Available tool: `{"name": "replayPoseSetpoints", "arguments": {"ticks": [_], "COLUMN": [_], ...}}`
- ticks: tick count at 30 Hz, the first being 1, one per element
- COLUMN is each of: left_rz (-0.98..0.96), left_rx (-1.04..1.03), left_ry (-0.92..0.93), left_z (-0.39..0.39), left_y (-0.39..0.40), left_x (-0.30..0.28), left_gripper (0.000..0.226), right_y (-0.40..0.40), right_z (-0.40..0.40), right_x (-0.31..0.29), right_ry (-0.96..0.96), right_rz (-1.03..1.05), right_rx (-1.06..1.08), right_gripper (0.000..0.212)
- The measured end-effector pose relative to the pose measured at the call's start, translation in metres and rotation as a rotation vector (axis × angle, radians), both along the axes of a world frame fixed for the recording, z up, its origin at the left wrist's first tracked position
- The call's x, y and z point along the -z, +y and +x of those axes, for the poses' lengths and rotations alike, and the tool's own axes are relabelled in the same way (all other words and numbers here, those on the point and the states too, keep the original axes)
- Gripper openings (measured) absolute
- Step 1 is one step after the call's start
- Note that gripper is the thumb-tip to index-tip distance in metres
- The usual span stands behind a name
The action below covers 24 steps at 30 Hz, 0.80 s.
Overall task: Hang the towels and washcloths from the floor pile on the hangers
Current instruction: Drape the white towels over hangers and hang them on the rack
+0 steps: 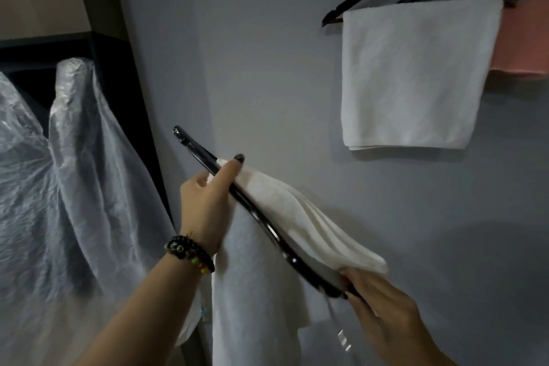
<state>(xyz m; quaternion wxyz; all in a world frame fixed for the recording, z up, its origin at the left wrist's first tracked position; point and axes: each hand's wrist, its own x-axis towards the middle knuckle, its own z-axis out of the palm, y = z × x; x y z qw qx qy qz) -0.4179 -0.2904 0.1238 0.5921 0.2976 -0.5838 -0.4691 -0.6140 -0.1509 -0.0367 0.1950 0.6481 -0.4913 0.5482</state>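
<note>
- White towel drapes over a tilted black hanger, near centre.
- Left hand pinches the towel against the hanger's upper end.
- Right hand grips the lower end, fingers curled round it.
- Another white towel hangs on a hanger far right, beside a pink cloth.

Two hands, left and right, one hanger between them, one white towel across it, two towels up right, white and pink, two plastic covers far left
</note>
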Motion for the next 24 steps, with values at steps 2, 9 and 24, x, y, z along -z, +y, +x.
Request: {"name": "replayPoseSetpoints", "arguments": {"ticks": [2, 9, 24], "left_rz": [-0.053, -0.113, -0.074], "left_rx": [-0.03, -0.01, -0.039], "left_ry": [-0.002, 0.045, 0.056], "left_z": [0.001, -0.005, -0.003], "left_y": [0.003, 0.011, 0.033], "left_x": [0.003, 0.02, 0.111], "left_gripper": [0.031, 0.03, 0.043], "right_y": [0.011, 0.026, 0.003], "right_z": [-0.007, -0.015, -0.026], "right_x": [-0.013, -0.06, -0.01], "right_ry": [0.114, -0.232, -0.156], "right_rz": [0.171, 0.166, 0.628], "right_rx": [-0.045, -0.001, 0.276], "right_gripper": [0.027, 0.034, 0.042]}}
